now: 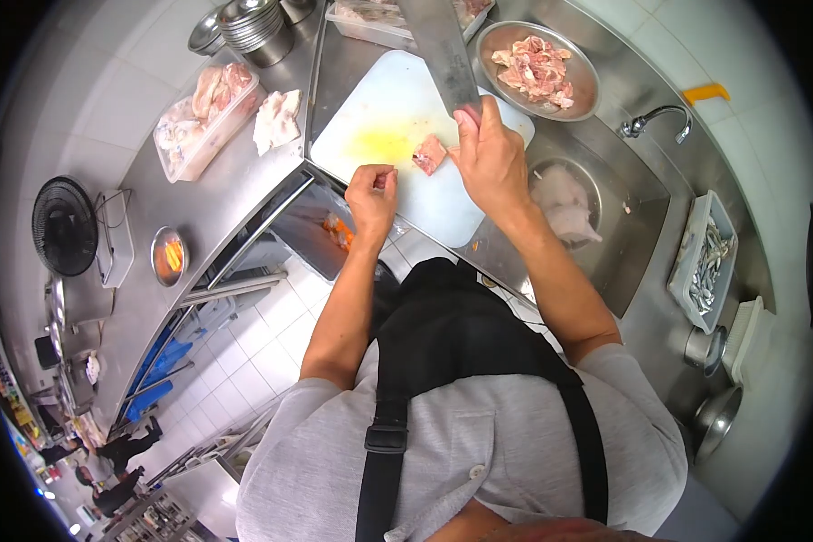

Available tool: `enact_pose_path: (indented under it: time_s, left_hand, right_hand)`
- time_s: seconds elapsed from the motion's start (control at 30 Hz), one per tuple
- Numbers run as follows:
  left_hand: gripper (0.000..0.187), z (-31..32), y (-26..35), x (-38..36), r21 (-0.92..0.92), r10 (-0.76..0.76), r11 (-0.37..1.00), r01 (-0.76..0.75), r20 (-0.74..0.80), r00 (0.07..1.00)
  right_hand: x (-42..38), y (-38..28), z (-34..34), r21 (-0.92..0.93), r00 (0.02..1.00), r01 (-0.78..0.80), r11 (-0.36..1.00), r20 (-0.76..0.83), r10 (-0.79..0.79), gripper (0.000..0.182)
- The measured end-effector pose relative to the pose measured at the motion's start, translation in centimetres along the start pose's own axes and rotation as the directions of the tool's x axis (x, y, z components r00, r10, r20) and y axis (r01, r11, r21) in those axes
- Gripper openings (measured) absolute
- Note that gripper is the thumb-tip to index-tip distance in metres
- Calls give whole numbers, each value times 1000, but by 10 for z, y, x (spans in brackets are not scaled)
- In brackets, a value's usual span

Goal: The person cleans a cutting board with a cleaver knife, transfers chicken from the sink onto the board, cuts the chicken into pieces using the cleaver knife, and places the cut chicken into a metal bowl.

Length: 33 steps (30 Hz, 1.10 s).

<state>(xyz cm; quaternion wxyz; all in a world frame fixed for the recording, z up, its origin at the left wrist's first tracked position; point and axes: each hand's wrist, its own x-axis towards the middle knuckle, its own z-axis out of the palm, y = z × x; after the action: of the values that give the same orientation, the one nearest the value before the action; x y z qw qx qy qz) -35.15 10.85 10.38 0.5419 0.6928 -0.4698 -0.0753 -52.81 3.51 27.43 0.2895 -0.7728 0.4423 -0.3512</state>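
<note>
A wide cleaver (447,68) is gripped in my right hand (492,158), its blade pointing away from me over the far part of the white cutting board (352,108). One small piece of raw chicken (429,155) with skin lies on the board, between my two hands and close to my right fingers. My left hand (371,197) hovers at the board's near left side with its fingers curled together. Whether anything small is pinched in them is hidden. A yellowish wet stain marks the board left of the chicken piece.
Cut chicken fills a steel bowl (488,68) at the back right. A plastic tub (176,163) of raw chicken stands left, beside a loose pale piece (277,120). Right of the board is a sink (637,230) under a tap (664,117). A tray (682,262) holds small fish.
</note>
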Motion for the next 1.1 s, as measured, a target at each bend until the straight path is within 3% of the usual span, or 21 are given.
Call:
enact_pose_path:
  time_s: [0.07, 0.17, 0.2, 0.27, 0.37, 0.4, 0.43, 0.47, 0.5, 0.53, 0.57, 0.6, 0.7, 0.73, 0.77, 0.87, 0.9, 1.03, 1.07, 1.1]
  left_hand:
    - [17, -2, -1, -2, -6, -21, 1000, 21, -1, 1000]
    - [22, 10, 2, 1, -19, -10, 1000, 12, 88, 996]
    - [29, 16, 5, 5, -50, 34, 998, -27, 136, 990]
    - [34, 24, 15, 13, -3, 248, 968, -251, 173, 953]
    - [29, 32, 9, 17, 94, 268, 946, -311, 313, 911]
    - [25, 33, 6, 20, 179, 201, 948, -263, 301, 932]
    - [22, 33, 1, 22, 264, 131, 942, -209, 284, 950]
    - [19, 32, -4, 23, 344, 60, 927, -152, 263, 963]
    - [19, 31, -10, 25, 335, -38, 942, -38, 218, 975]
    - [23, 32, -12, 26, 259, -74, 966, 14, 221, 972]
    - [26, 32, -13, 27, 182, -108, 981, 67, 226, 968]
    - [30, 34, -13, 30, 104, -140, 987, 119, 232, 963]
    - [47, 53, 6, 33, 176, 19, 980, -92, 377, 926]
    - [50, 61, 12, 33, 175, 71, 972, -157, 419, 905]
    - [58, 66, 22, 33, 156, 21, 982, -107, 473, 881]
    - [64, 85, 36, 37, 64, 61, 992, -109, 512, 857]
    - [60, 97, 37, 35, 37, 51, 997, -71, 398, 916]
    - [46, 152, 74, 90, -13, 285, 956, -293, 275, 918]
    - [42, 163, 97, 114, -89, 226, 974, -208, 406, 886]
    - [35, 179, 112, 133, -141, 284, 958, -249, 365, 887]
  right_hand:
    - [-3, 28, 25, -170, 987, -71, 983, 131, 94, 31]
    - [-32, 128, 98, -288, 921, -120, 950, 324, 215, 41]
    - [-21, 128, 98, -292, 929, -105, 951, 313, 198, 44]
    - [-28, 120, 98, -296, 927, -108, 949, 314, 204, 50]
    - [-15, 131, 78, -226, 922, -101, 969, 344, 176, 39]
    - [-11, 139, 71, -201, 919, -89, 976, 362, 158, 37]
    - [-20, 128, 56, -155, 927, -230, 961, 265, 265, 31]
    - [-37, 139, 49, -155, 976, -152, 976, 130, 172, 29]
    - [-52, 152, 38, -169, 997, -71, 983, -8, 71, 28]
    - [-66, 152, 17, 114, 932, -357, 927, 115, 344, 25]
    - [-78, 148, -1, 341, 789, -614, 712, 302, 535, 22]
    - [-93, 158, -3, 360, 761, -649, 670, 303, 574, 20]
    - [-131, 178, 9, 409, 668, -737, 538, 325, 669, 16]
    - [-135, 169, 17, 416, 638, -762, 496, 349, 687, 16]
    - [-134, 155, 20, 408, 623, -777, 479, 396, 675, 18]
    - [-126, 133, 25, 387, 653, -757, 526, 471, 593, 14]
    - [-116, 122, 15, 398, 668, -744, 536, 454, 590, 13]
    - [-101, 97, -50, 435, 742, -669, 603, 336, 580, 14]
    - [-106, 99, -68, 442, 763, -642, 626, 295, 575, 17]
    - [-111, 96, -89, 424, 760, -643, 638, 254, 598, 15]
